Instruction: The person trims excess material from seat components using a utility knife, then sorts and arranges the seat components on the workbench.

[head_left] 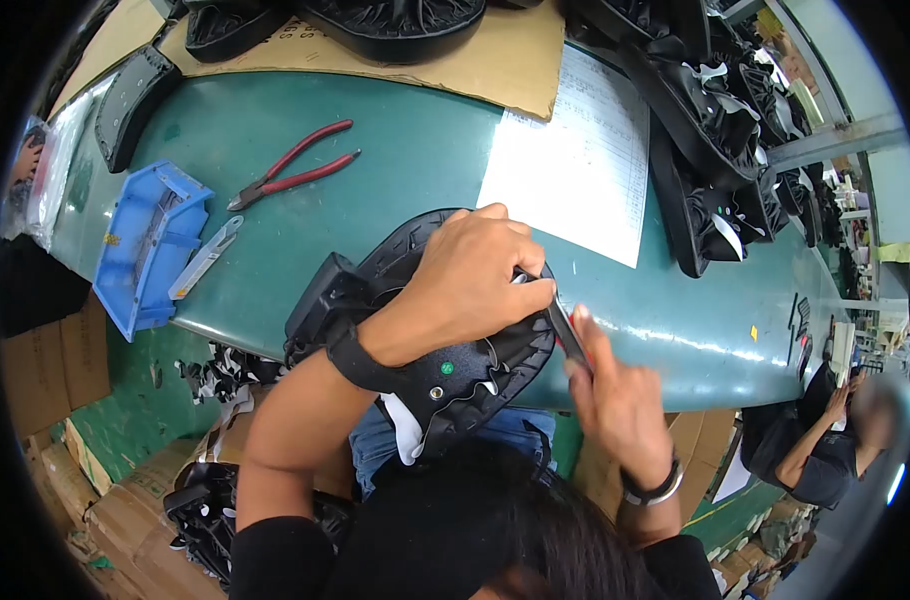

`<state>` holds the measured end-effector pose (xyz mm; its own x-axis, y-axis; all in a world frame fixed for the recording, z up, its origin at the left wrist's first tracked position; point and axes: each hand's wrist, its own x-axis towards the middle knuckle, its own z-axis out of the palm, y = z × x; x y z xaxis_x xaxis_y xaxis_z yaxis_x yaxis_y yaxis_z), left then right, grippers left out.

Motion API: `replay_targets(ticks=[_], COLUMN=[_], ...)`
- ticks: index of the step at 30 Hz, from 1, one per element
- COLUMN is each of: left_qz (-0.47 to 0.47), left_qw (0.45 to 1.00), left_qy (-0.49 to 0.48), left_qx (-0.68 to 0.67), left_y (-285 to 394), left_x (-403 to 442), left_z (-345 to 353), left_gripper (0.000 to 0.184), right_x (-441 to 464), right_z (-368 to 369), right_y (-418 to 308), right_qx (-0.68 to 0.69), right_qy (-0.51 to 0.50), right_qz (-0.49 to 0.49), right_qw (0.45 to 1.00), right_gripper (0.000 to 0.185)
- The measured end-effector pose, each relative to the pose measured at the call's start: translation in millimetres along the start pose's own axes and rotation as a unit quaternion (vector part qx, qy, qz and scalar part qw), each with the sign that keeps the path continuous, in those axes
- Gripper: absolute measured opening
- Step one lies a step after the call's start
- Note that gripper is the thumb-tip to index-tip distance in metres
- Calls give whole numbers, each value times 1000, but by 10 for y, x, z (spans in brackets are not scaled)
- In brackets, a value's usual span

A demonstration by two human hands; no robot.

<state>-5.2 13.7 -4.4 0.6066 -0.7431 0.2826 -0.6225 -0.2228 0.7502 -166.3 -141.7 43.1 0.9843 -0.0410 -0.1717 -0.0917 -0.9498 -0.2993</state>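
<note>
A black padded piece (445,375) with gathered edges, a green sticker and a metal eyelet lies at the front edge of the green table. Over its top part is my left hand (472,270), fingers curled and pressed on its rim. My right hand (620,400) is closed around a slim tool (567,335) with some red on it, just right of the piece. The tool's upper end meets the rim beside my left fingers; its tip is hidden there.
Red-handled pliers (295,170), a utility knife (207,257) and a blue bin (135,255) sit on the left of the green table (405,120). A printed sheet (575,160), cardboard (505,60) and black parts (690,190) lie farther back. Another person (825,440) is at the right.
</note>
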Motion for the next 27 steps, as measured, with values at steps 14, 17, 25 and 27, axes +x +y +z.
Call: replay_targets(ticks=[14, 17, 25, 27], left_qz=[-50, -48, -30, -115], left_qw=[976, 973, 737, 856], left_qy=[-57, -125, 195, 63], left_qx=[205, 185, -646, -500], left_y=[20, -139, -189, -97], left_x=[-12, 160, 102, 69], left_z=[-305, -259, -588, -559], left_gripper=[12, 17, 5, 21], right_x=[485, 484, -135, -114], right_z=[-164, 4, 189, 152], right_y=[87, 100, 19, 29], right_qx=[-32, 41, 129, 89], right_qy=[-8, 1, -17, 29], right_qz=[-62, -46, -16, -25], right_qw=[998, 998, 991, 995], right_gripper=[48, 51, 52, 50])
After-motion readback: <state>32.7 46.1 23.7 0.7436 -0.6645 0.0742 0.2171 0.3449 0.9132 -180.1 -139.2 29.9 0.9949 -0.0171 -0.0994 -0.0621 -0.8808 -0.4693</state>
